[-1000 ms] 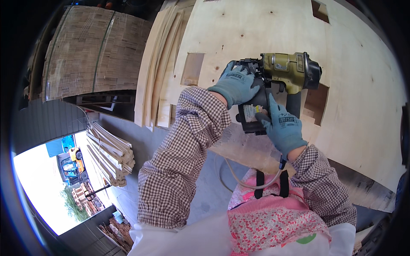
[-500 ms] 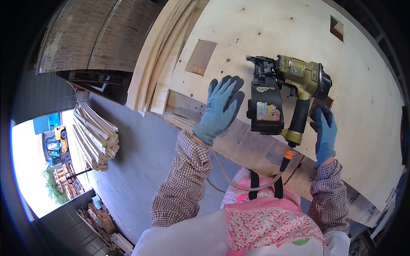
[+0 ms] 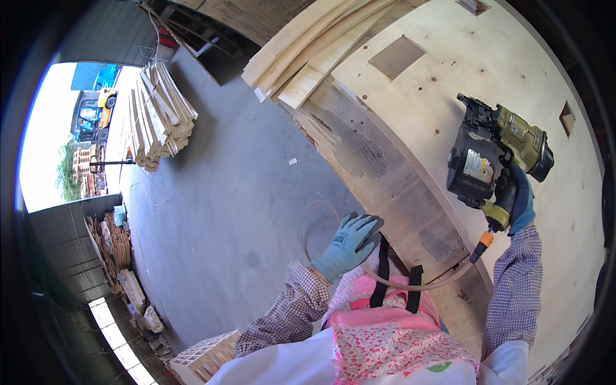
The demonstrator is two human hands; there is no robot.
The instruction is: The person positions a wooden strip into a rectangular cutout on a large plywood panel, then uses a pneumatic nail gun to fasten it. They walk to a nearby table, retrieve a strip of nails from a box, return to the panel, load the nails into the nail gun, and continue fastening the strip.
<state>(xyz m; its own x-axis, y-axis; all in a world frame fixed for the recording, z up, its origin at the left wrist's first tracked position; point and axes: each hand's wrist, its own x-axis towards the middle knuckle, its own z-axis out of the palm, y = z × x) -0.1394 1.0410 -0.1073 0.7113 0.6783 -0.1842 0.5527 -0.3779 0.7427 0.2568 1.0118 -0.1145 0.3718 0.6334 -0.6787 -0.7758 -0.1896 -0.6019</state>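
A coil nail gun (image 3: 473, 160) with a round black magazine and an olive-green body is held over the pale plywood panel (image 3: 410, 109). My right hand (image 3: 523, 204), in a blue glove, is wrapped round its black handle. From the orange connector (image 3: 485, 241) at the handle's end, a clear air hose (image 3: 443, 282) runs across my front toward the left. My left hand (image 3: 350, 244), gloved alike, hangs in front of the bench edge with fingers stretched out. It holds nothing and is nearest to the hose and my pink apron (image 3: 398, 343).
Rectangular holes (image 3: 396, 58) are cut through the panel. Long thin boards (image 3: 321, 45) lie at the bench's far left, with worn planks (image 3: 410, 212) along its near edge. On the grey floor (image 3: 244, 192) stands a bundle of wood strips (image 3: 157, 122). A forklift (image 3: 96, 114) shows outside the doorway.
My right hand has closed on the nail gun's handle and the gun is tilted. My left hand has left the panel and come back toward me. The view has swung left.
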